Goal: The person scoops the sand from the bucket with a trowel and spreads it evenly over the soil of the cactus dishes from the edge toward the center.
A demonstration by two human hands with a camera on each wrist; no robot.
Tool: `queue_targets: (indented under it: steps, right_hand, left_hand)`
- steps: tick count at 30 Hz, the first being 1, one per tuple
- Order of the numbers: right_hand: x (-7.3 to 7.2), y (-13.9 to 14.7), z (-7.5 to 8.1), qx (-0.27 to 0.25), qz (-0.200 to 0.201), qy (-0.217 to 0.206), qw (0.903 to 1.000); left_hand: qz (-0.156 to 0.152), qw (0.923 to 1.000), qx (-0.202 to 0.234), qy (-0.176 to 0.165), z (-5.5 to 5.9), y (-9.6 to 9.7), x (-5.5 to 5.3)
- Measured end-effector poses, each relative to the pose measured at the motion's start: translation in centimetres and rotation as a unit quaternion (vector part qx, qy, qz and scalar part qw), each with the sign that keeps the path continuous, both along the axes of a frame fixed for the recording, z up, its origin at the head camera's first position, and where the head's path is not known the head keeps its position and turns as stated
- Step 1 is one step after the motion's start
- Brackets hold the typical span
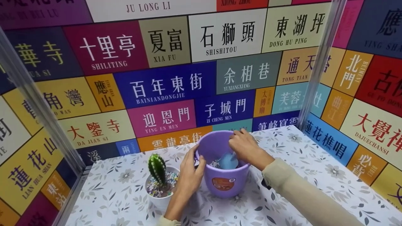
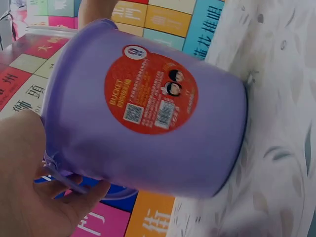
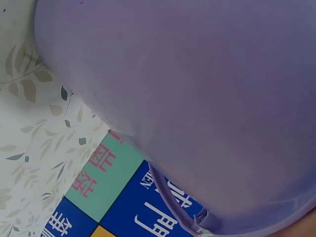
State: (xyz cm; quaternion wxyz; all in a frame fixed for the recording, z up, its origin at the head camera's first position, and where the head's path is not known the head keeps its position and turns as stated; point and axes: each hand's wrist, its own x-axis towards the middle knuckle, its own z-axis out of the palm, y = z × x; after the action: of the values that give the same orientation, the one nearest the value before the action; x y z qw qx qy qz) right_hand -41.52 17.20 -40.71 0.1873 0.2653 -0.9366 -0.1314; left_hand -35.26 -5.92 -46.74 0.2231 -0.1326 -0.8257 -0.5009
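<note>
A purple bucket (image 1: 226, 182) with a round red label stands upright on the table. At its left side my left hand (image 1: 192, 171) grips the rim, its fingers by the handle joint. The bucket handle (image 2: 69, 178) passes among those fingers in the left wrist view. My right hand (image 1: 246, 146) reaches over the right rim with curled fingers, holding a light blue scoop (image 1: 228, 161) whose blade is down inside the bucket. Greyish loose material (image 1: 215, 163) shows beside the blade. In the right wrist view the bucket wall (image 3: 187, 98) fills most of the picture and hides the scoop.
Left of the bucket, close to my left forearm, a green cactus (image 1: 157, 169) stands in a white pot (image 1: 160, 202) topped with coloured pebbles. A leaf-patterned cloth (image 1: 314, 188) covers the table. Behind it rises a wall (image 1: 176, 81) of coloured sign panels, with metal posts (image 1: 318, 62) at both sides.
</note>
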Motion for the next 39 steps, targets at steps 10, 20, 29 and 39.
queue_targets:
  steps: [10,20,29,39]
  right_hand:
    - [-0.01,0.09,0.31,-0.018,0.007,-0.127,0.9918]
    - [-0.06,0.34,0.22,-0.023,0.021,-0.128,0.9913]
    - [-0.37,0.55,0.27,-0.025,0.048,-0.176,0.9829]
    - [-0.5,0.92,0.71,-0.072,0.054,-0.248,0.9645]
  left_hand:
    - [0.012,0.9993,0.035,0.007,-0.24,0.74,0.12]
    - [0.001,0.9993,0.038,-0.007,-0.32,0.55,0.21]
    - [-0.001,0.9994,0.029,-0.017,-0.04,0.35,0.24]
    - [0.003,0.9997,0.024,-0.01,-0.02,0.4,0.15]
